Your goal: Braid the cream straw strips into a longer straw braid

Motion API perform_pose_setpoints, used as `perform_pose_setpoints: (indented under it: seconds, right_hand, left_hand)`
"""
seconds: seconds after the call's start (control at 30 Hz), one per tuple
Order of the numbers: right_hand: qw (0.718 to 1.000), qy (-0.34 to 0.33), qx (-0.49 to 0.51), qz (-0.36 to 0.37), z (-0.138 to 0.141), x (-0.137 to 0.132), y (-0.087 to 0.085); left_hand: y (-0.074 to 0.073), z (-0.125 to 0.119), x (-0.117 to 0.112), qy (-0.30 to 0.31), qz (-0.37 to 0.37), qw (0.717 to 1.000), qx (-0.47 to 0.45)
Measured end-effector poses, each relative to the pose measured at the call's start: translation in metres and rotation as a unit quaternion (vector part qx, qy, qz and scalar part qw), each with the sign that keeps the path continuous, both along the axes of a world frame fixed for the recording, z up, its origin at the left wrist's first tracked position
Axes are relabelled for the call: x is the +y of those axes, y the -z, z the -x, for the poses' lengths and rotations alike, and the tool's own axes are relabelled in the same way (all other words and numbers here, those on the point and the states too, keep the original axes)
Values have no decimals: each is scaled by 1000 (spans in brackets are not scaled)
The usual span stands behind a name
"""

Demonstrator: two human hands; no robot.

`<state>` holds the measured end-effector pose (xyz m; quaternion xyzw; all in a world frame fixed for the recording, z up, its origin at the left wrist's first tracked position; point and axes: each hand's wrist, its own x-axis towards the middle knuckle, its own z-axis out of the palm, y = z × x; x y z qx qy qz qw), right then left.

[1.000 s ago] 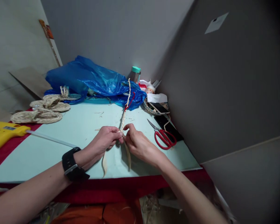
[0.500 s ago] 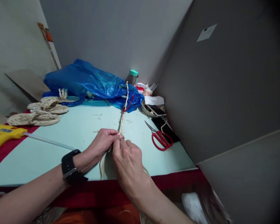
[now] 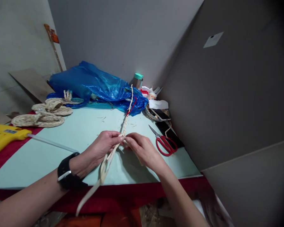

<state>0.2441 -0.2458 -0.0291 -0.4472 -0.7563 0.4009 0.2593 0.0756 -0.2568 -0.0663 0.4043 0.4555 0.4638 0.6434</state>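
a: where's the braided straw cord (image 3: 127,108)?

b: mid-table on the pale green mat (image 3: 61,157), running far toward the blue plastic bag (image 3: 94,83). your left hand (image 3: 104,146) and right hand (image 3: 142,149) pinch its near end, fingers closed on the loose strands (image 3: 101,173).

a: nearby?

b: red scissors (image 3: 164,143) just right; yellow glue gun (image 3: 4,137) far left.

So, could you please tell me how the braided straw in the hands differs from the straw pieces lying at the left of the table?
The braided cord is one thin, straight line stretched across the table, while the coiled straw pieces are wide, flat ovals. The left hand and right hand pinch the cord; the coiled pieces lie untouched. The cord trails loose unbraided strips; the coiled pieces look finished. Both share the same pale straw colour.
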Motion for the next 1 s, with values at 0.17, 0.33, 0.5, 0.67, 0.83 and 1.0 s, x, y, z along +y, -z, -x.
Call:
perform_pose_setpoints:
  seconds: [0.17,0.33,0.5,0.67,0.83,1.0]
  right_hand:
    - [921,-46,240,305,15,8,29]
    - [920,-12,271,284,15,3,36]
    - [955,23,225,193,16,3,44]
    - [972,47,205,102,21,-1,45]
    - [948,46,266,171,19,-2,39]
    - [912,8,325,250,14,3,38]
  left_hand:
    - [0,-5,-3,-32,-11,999,15]
    - [-7,-6,-8,-22,-13,998,56]
    - [-15,3,-11,3,-93,965,243]
    - [-29,8,-24,6,-189,803,565]
    - [-19,-8,-47,32,-284,700,654]
    - [-12,-20,-53,63,-360,676,640]
